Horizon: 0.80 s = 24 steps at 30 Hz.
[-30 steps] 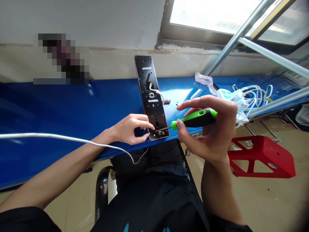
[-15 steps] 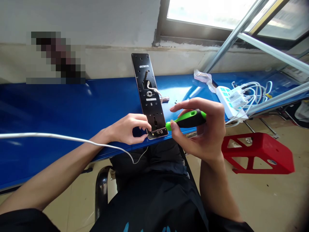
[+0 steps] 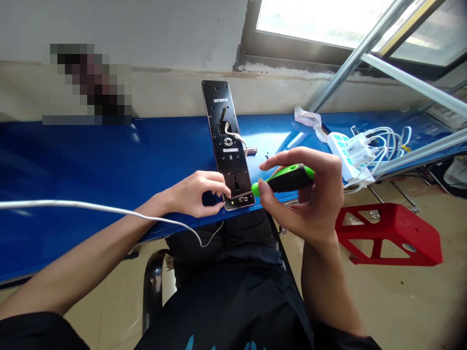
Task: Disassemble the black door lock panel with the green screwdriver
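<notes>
The green-handled screwdriver has crept closer to the black door-lock plate, lying on the blue bench. Right hand has curled fingers round the handle; left hand pinches the plate's bottom end. A slipped tip could scratch it.

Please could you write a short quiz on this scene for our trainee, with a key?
1. Which hand holds the green-and-black screwdriver?
2. True or false: the red plastic stool stands on the floor.
3. Which does the left hand touch: the white power strip or the dark door-lock panel?

Key:
1. The right hand
2. True
3. The dark door-lock panel
</notes>
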Motion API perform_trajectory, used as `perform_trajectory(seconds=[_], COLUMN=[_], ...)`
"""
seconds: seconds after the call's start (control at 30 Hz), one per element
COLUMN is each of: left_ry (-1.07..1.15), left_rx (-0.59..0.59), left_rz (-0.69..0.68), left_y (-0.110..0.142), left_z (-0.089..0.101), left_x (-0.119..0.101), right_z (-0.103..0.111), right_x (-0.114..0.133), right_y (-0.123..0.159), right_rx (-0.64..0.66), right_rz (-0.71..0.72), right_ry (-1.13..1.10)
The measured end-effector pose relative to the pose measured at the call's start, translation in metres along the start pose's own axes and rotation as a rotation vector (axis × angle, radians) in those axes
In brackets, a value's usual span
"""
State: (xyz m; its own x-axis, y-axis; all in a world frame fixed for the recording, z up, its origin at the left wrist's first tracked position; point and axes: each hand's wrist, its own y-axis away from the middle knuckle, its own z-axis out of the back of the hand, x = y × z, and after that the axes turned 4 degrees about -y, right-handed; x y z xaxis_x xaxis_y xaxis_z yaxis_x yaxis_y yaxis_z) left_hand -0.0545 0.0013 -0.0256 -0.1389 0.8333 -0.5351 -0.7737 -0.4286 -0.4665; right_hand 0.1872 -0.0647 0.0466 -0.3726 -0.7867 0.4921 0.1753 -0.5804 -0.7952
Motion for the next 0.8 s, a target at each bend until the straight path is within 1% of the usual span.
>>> perform_trajectory(seconds=[0.17,0.27,0.47,0.63,0.8], left_ry=[0.015,0.009,-0.004,-0.016,-0.017], left_rx=[0.006,0.005,0.012,0.002,0.007], left_rz=[0.007,0.003,0.003,-0.011,-0.007], left_y=[0.0011,0.0012,0.0001,-0.0011,-0.0012], left_z=[-0.001,-0.0008,0.0002,0.0007,0.0006], left_x=[0.0008,0.0005,-0.0005,-0.0013,-0.0013], right_z=[-0.0016,-0.0022,-0.0021,-0.0013,-0.0004], right_x=[-0.0015,-0.0024,-0.0015,-0.0012,-0.0018], right_y=[0.0012,0.0014,-0.0002,-0.0008,0.0025], right_rx=[-0.034,-0.055,-0.021,-0.015,0.016], right_rz=[-0.014,0.006,0.003,0.037,-0.017], right_ry=[0.005,-0.004,0.003,-0.016,-0.036])
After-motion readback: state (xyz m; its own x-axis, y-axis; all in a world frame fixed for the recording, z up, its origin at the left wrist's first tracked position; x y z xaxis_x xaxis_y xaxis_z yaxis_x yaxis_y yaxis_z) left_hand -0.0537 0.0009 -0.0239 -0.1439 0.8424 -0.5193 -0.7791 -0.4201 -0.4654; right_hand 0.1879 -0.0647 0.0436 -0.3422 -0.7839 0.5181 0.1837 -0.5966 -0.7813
